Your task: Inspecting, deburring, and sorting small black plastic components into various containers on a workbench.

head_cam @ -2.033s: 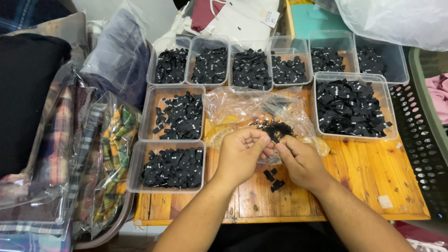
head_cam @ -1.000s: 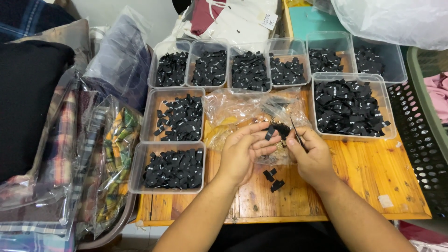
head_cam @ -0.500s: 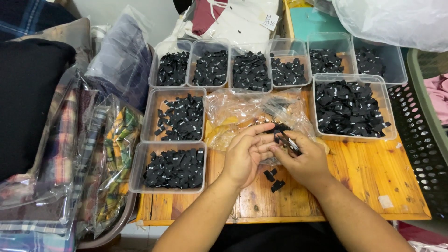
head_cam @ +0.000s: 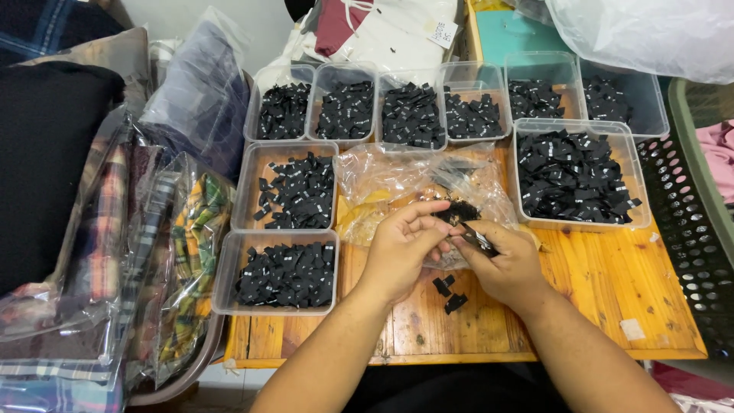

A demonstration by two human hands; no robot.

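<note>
My left hand (head_cam: 399,246) and my right hand (head_cam: 508,264) meet over a wooden table (head_cam: 604,283). My left fingertips pinch a small black fabric label (head_cam: 453,227) at the edge of a little heap of black labels (head_cam: 460,209). My right hand grips a small dark snipping tool (head_cam: 479,239) whose tip points at that label. The heap lies on a crumpled clear plastic bag (head_cam: 386,180). Two loose black labels (head_cam: 448,294) lie on the wood just below my hands.
Several clear plastic tubs of black labels ring the bag: a back row (head_cam: 413,115), two on the left (head_cam: 294,191) (head_cam: 279,271), a large one on the right (head_cam: 577,176). Bagged folded clothes (head_cam: 153,252) are piled left. A black perforated basket (head_cam: 688,229) stands right.
My right hand lowered the tool from an upright tilt and brought it against my left fingertips. Both hands drew close together over the bag.
</note>
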